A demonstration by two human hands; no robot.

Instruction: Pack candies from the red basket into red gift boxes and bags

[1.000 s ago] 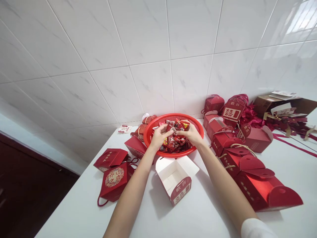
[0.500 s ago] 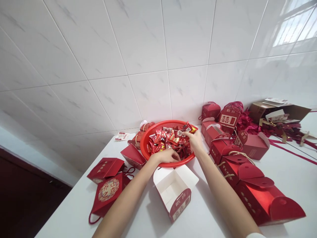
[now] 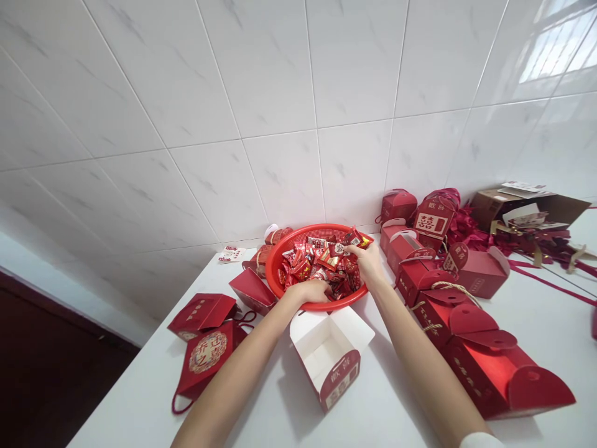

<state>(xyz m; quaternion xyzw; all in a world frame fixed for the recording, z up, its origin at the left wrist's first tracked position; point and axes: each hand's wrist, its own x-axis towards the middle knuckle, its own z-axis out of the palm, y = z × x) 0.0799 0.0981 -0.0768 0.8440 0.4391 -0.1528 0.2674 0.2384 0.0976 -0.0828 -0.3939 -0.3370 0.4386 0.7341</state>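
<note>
One tiled wall [image 3: 280, 93]: white with grey veining, behind everything; bright window reflection at upper right.
White table [image 3: 261, 410]: set against the wall, bearing the rest of the stock I log here.
Row of red boxes [image 3: 485, 376]: right of the right forearm, running from the near edge back toward the wall; some closed at the top.
Red basket [image 3: 345, 303]: perforated, near the wall, beyond the open box.
Brown carton [image 3: 487, 208]: far right by the wall, printed cards on top, ribbons before it.
Open box [image 3: 321, 354]: between the forearms, just in front of the basket, flaps spread, white interior showing.
Emblem box [image 3: 209, 354]: red, round patterned medallion, left of the left forearm; cord loop hanging.
Heap of packets [image 3: 303, 267]: mostly red wrappers, lying inside the basket.
Left hand [image 3: 310, 290]: over the near rim, fingers down in the heap; fingertips hidden, so I cannot tell whether they hold anything.
Right hand [image 3: 368, 261]: over the basket's right side, thumb and fingers pinched narrow on a packet.
Held packet [image 3: 353, 238]: red wrapper, above the heap's right part.
</note>
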